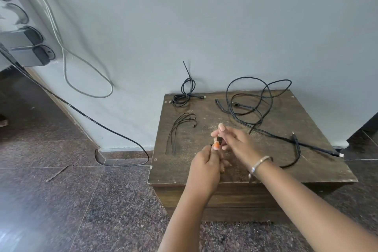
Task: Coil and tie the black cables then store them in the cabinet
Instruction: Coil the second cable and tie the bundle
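Note:
A low wooden cabinet carries the black cables on its top. My left hand grips the plug end of a black cable, thumb pressed beside it. My right hand meets it from the right and pinches the same cable, index finger raised. A loose black cable lies in wide loops at the back right. Another black cable with a white tip runs toward the right edge. A coiled, tied cable leans on the wall at the back left. Thin black ties lie left of my hands.
A grey wall stands right behind the cabinet. Sockets with plugged adapters sit on the left wall, with a grey cable hanging and a black one trailing over the dark speckled floor. A stray tie lies on the floor.

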`<state>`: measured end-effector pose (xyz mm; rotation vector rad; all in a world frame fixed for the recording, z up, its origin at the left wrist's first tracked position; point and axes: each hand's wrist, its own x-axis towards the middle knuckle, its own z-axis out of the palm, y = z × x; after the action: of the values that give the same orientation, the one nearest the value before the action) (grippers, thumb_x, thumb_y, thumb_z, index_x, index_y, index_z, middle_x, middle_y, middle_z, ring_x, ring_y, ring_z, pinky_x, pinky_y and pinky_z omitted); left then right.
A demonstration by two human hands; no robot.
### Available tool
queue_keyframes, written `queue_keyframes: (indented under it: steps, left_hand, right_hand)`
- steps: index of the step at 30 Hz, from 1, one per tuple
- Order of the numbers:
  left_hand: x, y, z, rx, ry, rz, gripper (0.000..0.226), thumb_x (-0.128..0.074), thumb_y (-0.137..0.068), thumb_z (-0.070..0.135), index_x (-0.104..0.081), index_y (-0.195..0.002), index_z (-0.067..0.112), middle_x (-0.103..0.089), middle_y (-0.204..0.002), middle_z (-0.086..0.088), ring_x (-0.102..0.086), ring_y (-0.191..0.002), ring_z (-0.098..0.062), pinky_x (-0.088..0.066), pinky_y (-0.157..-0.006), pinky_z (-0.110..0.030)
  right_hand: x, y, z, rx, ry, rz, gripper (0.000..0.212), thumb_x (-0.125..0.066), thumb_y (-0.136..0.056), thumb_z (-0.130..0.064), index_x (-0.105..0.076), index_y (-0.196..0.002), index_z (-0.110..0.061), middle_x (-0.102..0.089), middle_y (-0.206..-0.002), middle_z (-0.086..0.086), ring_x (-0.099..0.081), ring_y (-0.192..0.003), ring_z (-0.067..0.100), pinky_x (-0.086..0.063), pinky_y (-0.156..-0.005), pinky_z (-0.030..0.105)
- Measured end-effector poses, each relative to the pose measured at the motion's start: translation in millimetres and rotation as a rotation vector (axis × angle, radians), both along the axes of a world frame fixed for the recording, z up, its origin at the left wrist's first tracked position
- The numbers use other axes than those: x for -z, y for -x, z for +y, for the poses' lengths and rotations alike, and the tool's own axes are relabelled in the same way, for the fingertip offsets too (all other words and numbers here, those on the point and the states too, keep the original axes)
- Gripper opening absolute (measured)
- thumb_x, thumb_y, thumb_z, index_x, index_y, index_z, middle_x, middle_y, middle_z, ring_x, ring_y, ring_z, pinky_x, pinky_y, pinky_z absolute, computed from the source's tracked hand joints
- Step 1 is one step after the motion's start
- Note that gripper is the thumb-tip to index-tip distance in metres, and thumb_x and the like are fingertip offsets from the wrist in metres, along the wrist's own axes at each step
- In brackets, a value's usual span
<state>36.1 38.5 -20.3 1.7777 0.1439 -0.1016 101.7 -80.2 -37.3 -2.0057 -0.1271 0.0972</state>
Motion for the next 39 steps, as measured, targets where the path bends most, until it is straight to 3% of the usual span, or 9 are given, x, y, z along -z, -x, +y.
queue_keyframes:
  steps: [2,4,6,12,22,26,31,33,39]
  left_hand:
    - [4,-4,5,-0.068,0.012,-0.004,0.041,-0.036,-0.102,0.031,-0.055,-0.074,0.009,-0.056,-0.054,0.004,-0.051,-0.047,0.005,-0.035,-0.046,-0.010]
    - [6,-6,8,-0.108,0.015,-0.012,0.041,-0.036,-0.101,0.031,-0.055,-0.073,0.009,-0.057,-0.055,0.006,-0.054,-0.054,0.003,-0.037,-0.051,-0.012]
    - [7,-7,9,-0.129,0.013,-0.016,0.040,-0.036,-0.101,0.033,-0.052,-0.068,0.016,-0.058,-0.056,0.007,-0.059,-0.065,-0.005,-0.040,-0.057,-0.020]
    - [7,-10,11,-0.141,-0.027,-0.049,0.039,-0.036,-0.101,0.034,-0.051,-0.067,0.020,-0.061,-0.057,0.010,-0.046,-0.047,0.001,-0.033,-0.051,-0.019]
    - [1,-8,12,-0.279,0.030,-0.143,0.041,-0.038,-0.099,0.038,-0.057,-0.075,0.011,-0.064,-0.062,0.010,-0.047,-0.047,0.001,-0.037,-0.048,-0.013]
    - [2,-7,15,-0.306,0.005,-0.154,0.037,-0.038,-0.098,0.040,-0.059,-0.077,0.018,-0.057,-0.071,0.004,-0.046,-0.056,-0.001,-0.035,-0.052,-0.016]
    - [0,-5,14,-0.299,0.024,-0.124,0.035,-0.039,-0.097,0.044,-0.058,-0.076,0.023,-0.058,-0.078,0.004,-0.047,-0.061,-0.006,-0.036,-0.057,-0.025]
    - [-1,-4,11,-0.288,-0.001,-0.122,0.034,-0.039,-0.096,0.045,-0.057,-0.075,0.025,-0.055,-0.075,0.009,-0.046,-0.060,-0.006,-0.037,-0.059,-0.029]
    - [1,0,1,-0.291,-0.123,-0.200,0.034,-0.041,-0.096,0.043,-0.055,-0.079,0.017,-0.044,-0.067,0.007,-0.039,-0.059,-0.015,-0.033,-0.063,-0.034]
  right_hand:
    - [4,-26,13,-0.057,0.114,-0.061,0.018,-0.054,-0.093,-0.034,-0.070,-0.096,-0.026,-0.072,-0.091,-0.010,-0.063,-0.080,0.004,-0.051,-0.073,0.019]
    - [6,-47,24,-0.108,0.245,-0.145,0.016,-0.060,-0.089,-0.020,-0.070,-0.099,-0.027,-0.070,-0.099,-0.006,-0.059,-0.080,0.003,-0.049,-0.073,0.019]
    - [7,-62,33,-0.153,0.350,-0.208,0.021,-0.062,-0.086,-0.016,-0.070,-0.102,-0.029,-0.065,-0.100,-0.005,-0.057,-0.079,0.006,-0.050,-0.076,0.026]
    - [12,-77,48,-0.229,0.575,-0.324,0.011,-0.064,-0.087,-0.023,-0.070,-0.096,-0.027,-0.058,-0.100,-0.005,-0.059,-0.084,0.013,-0.046,-0.069,0.027]
    - [-15,-49,37,-0.033,0.349,-0.314,0.007,-0.067,-0.085,-0.024,-0.073,-0.088,-0.026,-0.057,-0.097,-0.003,-0.055,-0.076,0.009,-0.047,-0.069,0.026]
    - [-32,-8,15,0.101,0.284,-0.217,0.005,-0.067,-0.084,-0.026,-0.071,-0.086,-0.027,-0.059,-0.101,-0.006,-0.059,-0.078,0.011,-0.050,-0.071,0.025]
    - [-42,55,-23,0.186,0.128,-0.016,0.008,-0.065,-0.086,-0.022,-0.068,-0.086,-0.029,-0.069,-0.080,-0.011,-0.064,-0.062,0.000,-0.046,-0.050,0.011]
    - [-44,76,-36,0.200,0.061,0.016,0.011,-0.066,-0.085,-0.017,-0.069,-0.083,-0.027,-0.071,-0.071,-0.008,-0.065,-0.062,-0.003,-0.046,-0.049,0.008]
    - [-41,104,-54,0.214,0.047,0.024,0.013,-0.070,-0.082,-0.013,-0.073,-0.075,-0.024,-0.072,-0.068,-0.002,-0.068,-0.067,0.013,-0.059,-0.074,0.039]
